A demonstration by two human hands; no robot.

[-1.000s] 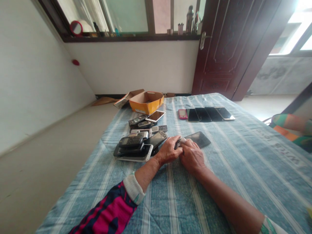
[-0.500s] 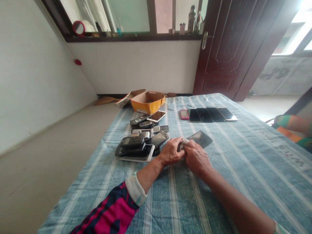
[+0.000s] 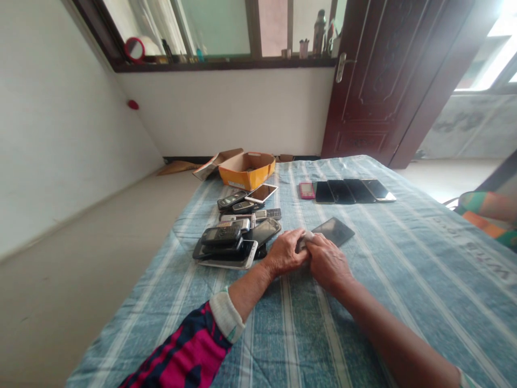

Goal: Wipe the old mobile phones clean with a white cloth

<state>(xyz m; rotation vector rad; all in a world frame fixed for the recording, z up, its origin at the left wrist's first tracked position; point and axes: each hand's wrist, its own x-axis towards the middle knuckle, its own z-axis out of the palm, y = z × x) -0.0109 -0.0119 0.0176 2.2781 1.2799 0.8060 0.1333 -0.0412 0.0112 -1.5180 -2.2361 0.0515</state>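
My left hand point(image 3: 286, 253) and my right hand point(image 3: 329, 262) meet over the near left end of a dark phone point(image 3: 336, 230) lying tilted on the striped cloth. A small whitish wad point(image 3: 308, 235), perhaps cloth or tissue, is pinched in the fingers of my right hand. The fingers of my left hand curl at the phone's edge beside the wad; what they grip is partly hidden. Left of my hands is a pile of old phones point(image 3: 221, 235). Farther back on the right, several dark phones point(image 3: 343, 191) overlap in a row beside a small pink device point(image 3: 307, 190).
An open orange cardboard box point(image 3: 247, 177) stands at the table's far edge, behind a white phone point(image 3: 262, 193). The blue striped cloth point(image 3: 258, 350) covers the table. Colourful fabric point(image 3: 480, 215) shows at the right edge. Beyond are a dark red door point(image 3: 371, 81) and a window sill.
The whole view has shifted slightly, with everything a little farther right in the picture. Both hands keep nearly the same place at the dark phone.
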